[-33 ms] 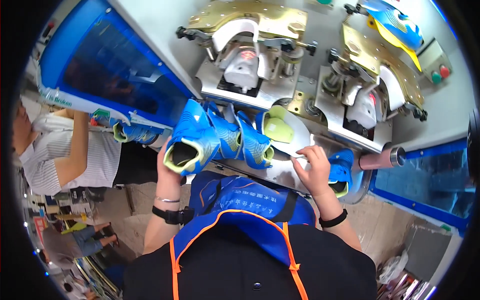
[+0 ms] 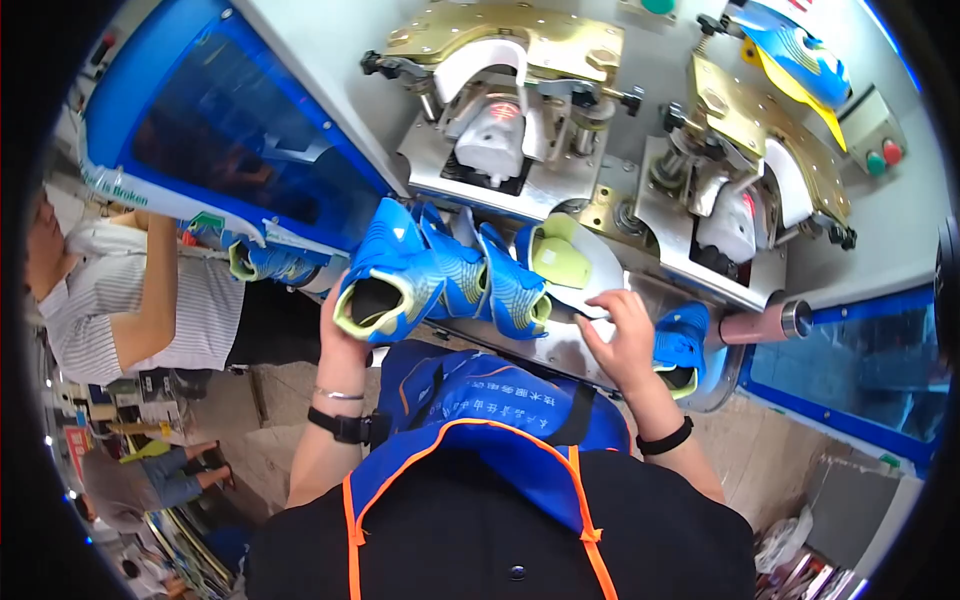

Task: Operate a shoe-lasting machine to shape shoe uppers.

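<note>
Bright where I work; my right hand point(image 2: 624, 340) well lit. Glints off the gold plate point(image 2: 510, 28), red glow on the metal form point(image 2: 490, 150). Fisheye rim black, edges bowed, far-left background soft.

We log two lines of pale characters point(image 2: 510, 393) on the blue apron point(image 2: 440, 366); green lettering point(image 2: 118, 193) on the white strip point(image 2: 165, 209) edging the blue-framed panel point(image 2: 240, 130); glowing red mark point(image 2: 504, 112) on the grey form point(image 2: 488, 150), unclear to us; red sign point(image 2: 77, 445) far left, characters too small.
</note>
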`<state>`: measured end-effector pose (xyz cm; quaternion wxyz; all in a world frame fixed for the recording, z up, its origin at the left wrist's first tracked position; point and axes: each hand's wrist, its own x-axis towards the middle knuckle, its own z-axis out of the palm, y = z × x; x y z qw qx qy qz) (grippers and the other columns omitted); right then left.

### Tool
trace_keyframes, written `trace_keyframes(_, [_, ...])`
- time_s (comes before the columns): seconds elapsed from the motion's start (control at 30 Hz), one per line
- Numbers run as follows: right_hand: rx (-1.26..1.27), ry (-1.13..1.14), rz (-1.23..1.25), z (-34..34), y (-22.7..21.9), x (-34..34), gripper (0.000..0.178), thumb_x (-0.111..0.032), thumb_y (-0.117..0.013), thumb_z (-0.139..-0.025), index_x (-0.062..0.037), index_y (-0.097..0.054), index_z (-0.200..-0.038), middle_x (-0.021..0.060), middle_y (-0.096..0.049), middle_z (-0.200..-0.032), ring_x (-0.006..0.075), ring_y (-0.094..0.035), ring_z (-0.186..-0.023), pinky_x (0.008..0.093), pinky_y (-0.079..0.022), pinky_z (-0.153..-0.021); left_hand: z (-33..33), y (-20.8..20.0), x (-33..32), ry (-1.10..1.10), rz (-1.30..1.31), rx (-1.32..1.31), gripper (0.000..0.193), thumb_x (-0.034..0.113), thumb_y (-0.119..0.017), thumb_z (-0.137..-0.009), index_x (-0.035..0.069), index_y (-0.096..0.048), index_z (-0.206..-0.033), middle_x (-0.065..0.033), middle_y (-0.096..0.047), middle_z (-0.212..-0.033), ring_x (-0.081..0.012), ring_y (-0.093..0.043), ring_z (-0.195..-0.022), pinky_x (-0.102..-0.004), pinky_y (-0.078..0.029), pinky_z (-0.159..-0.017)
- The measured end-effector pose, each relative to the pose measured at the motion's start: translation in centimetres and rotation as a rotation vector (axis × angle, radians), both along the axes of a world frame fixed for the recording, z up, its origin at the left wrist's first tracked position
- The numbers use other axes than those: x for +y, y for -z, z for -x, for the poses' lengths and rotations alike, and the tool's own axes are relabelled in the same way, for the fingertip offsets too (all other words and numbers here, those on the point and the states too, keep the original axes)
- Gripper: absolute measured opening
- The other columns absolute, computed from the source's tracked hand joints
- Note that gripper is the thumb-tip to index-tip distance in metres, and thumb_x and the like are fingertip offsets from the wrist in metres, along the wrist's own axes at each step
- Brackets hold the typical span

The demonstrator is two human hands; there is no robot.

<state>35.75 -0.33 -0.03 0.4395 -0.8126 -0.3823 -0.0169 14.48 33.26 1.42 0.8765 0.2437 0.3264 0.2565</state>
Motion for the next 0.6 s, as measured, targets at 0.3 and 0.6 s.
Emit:
trace_keyframes(0.3, [0.404, -0.319, 0.353, -0.8, 5.3, 7.8, 0.112, -0.067, -0.073, -0.068, 0.0063, -0.035, -0.144, 0.0323, -0.051, -0.131, 0.0433, -0.049, -0.125, 0.0463, -0.038, -0.107, -6.1, 9.1, 0.7, 0.228, -0.167, 0.182, 0.025, 0.02, -0.057, -0.099, -0.001, -0.06, -0.113, -0.011, -0.069, -0.103, -0.0201, -0.069, -0.089, -0.033, -0.057, -0.08])
trace_keyframes(0.6, [0.47, -0.065, 0.384, -1.0, 1.6, -5.5, 0.103, -0.05, -0.079, -0.072, 0.0052, -0.033, -0.145, 0.0286, -0.045, -0.142, 0.0395, -0.044, -0.133, 0.0415, -0.035, -0.112, -12.5, 9.5, -10.5, 0.573, 0.004, 0.188, 0.027, 0.021, -0.056, -0.1, 0.003, -0.058, -0.12, -0.0097, -0.068, -0.109, -0.0196, -0.068, -0.094, -0.0352, -0.057, -0.084])
